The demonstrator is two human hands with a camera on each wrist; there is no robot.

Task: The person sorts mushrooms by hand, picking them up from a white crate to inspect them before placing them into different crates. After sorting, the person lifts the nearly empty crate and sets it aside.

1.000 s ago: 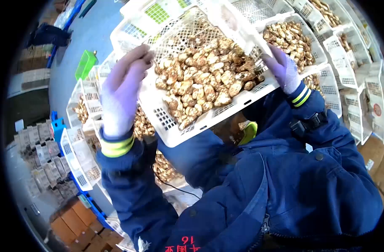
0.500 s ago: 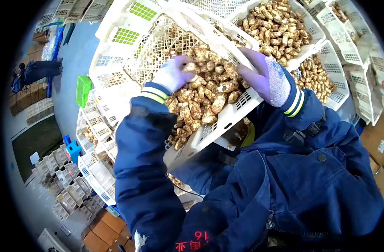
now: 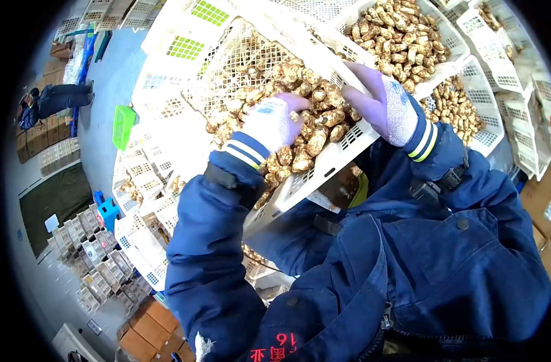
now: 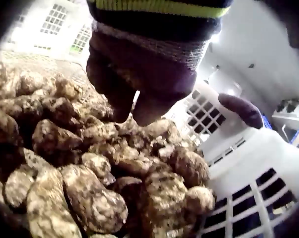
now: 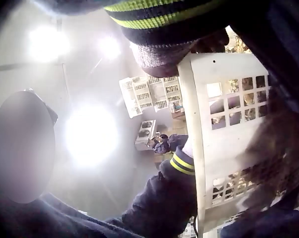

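A white plastic crate (image 3: 287,200) with grid-holed walls is tilted in front of the body, holding a heap of knobbly brown-and-cream tubers (image 3: 317,143). In the purple-and-white glove, my left hand (image 3: 274,122) reaches down into the heap. Its thumb and fingers curl round a small pale tuber (image 3: 294,116); the left wrist view shows the fingertips right among the tubers (image 4: 92,198). My right hand (image 3: 385,108), gloved alike, grips the crate's near right rim. The right wrist view shows that hand curled over the rim (image 5: 196,129), its fingertips partly hidden.
More crates of tubers stand at the right, one heaped (image 3: 399,45) and one (image 3: 453,111) nearer the body. A green basket (image 3: 124,128) sits at left. Farther off are stacked crates (image 3: 100,259), cardboard boxes (image 3: 150,330) and another person (image 3: 55,101).
My left hand has gone from beside the crate's left wall into the heap, then slightly right and nearer the body. My right hand stays at the rim. The head view has shifted.
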